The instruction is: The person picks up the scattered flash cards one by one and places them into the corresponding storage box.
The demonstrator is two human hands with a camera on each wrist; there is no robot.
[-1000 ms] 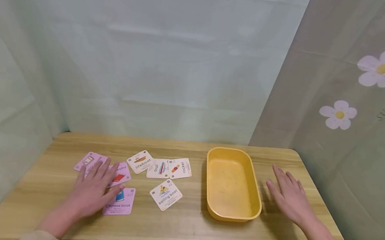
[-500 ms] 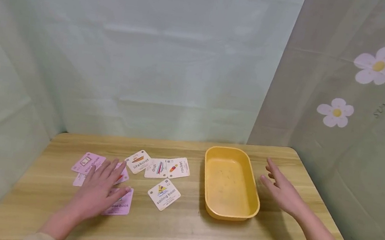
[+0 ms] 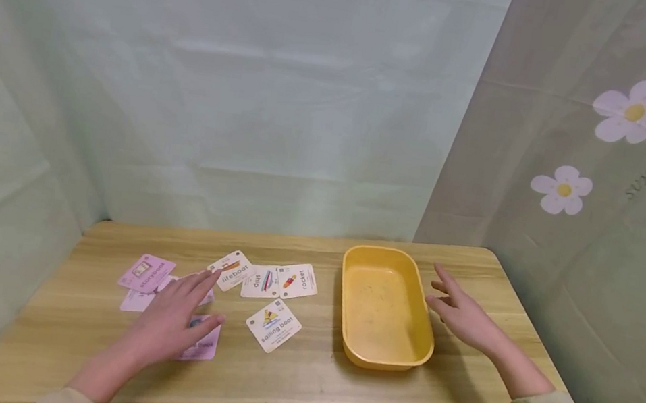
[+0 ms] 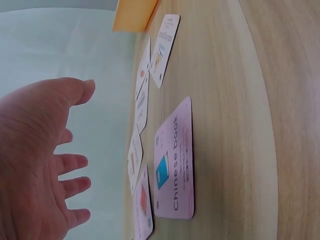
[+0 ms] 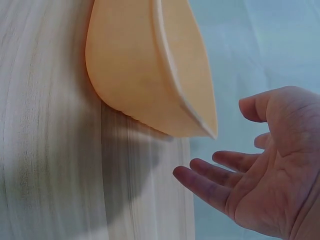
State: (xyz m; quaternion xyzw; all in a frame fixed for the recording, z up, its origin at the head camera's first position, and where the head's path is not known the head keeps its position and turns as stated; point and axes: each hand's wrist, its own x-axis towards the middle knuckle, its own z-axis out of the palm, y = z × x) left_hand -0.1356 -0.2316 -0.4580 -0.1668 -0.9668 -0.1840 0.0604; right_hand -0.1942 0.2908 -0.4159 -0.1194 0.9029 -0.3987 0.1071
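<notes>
My left hand (image 3: 167,325) hovers over a loose group of pink cards, fingers extended and holding nothing. Under and around it are a storybook card (image 3: 146,273), a Chinese book card (image 4: 175,165) and another pink card with a red picture (image 4: 143,201), partly covered by the hand in the head view. To the right of the tray, my right hand (image 3: 465,319) hangs above the table with relaxed fingers, apart from the tray wall in the right wrist view. The yellow tray (image 3: 385,312) has nothing inside.
White cards lie mid-table: lifeboat (image 3: 230,272), ship (image 3: 259,286), rocket (image 3: 297,280) and sailing boat (image 3: 273,326). Ship and rocket cards meet at their edges. Pale curtains (image 3: 284,121) rise behind the wooden table (image 3: 297,395) and along both sides.
My left hand has lifted from the pink cards and shifted slightly right, uncovering the storybook card. The right hand has moved left, closer to the tray. The cards and tray stay put.
</notes>
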